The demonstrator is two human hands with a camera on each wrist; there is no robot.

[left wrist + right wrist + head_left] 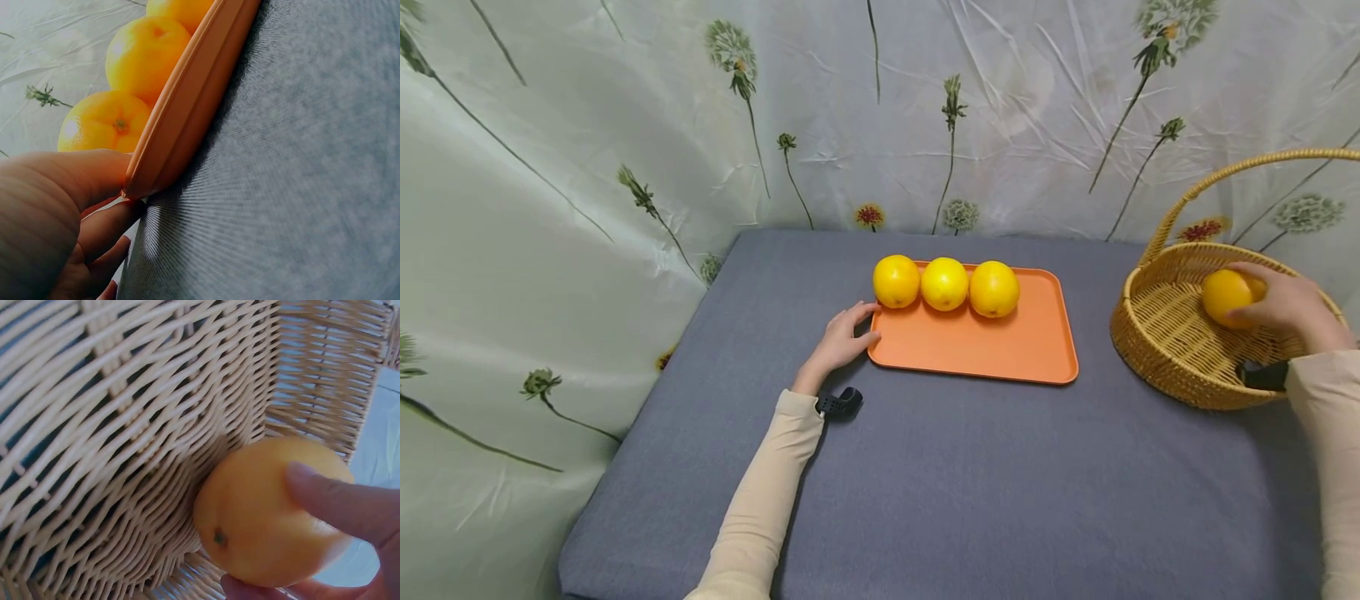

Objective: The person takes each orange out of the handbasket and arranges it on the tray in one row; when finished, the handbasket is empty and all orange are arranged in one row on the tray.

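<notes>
Three oranges, a left one (896,282), a middle one (944,284) and a right one (995,289), sit in a row along the back of an orange tray (977,350). At the tray's left end, my left hand (844,337) holds the rim between thumb and fingers; the left wrist view shows the thumb (103,175) against the corner. Inside a wicker basket (1172,358) on the right, my right hand (1292,304) grips another orange (269,512). The thumb (337,497) presses on its side, while the other fingers are partly hidden behind it.
A grey cloth (1000,483) covers the table under the tray and basket. The basket's tall arched handle (1195,192) rises above its back side. Behind the table hangs a pale curtain (850,100) with a dandelion print.
</notes>
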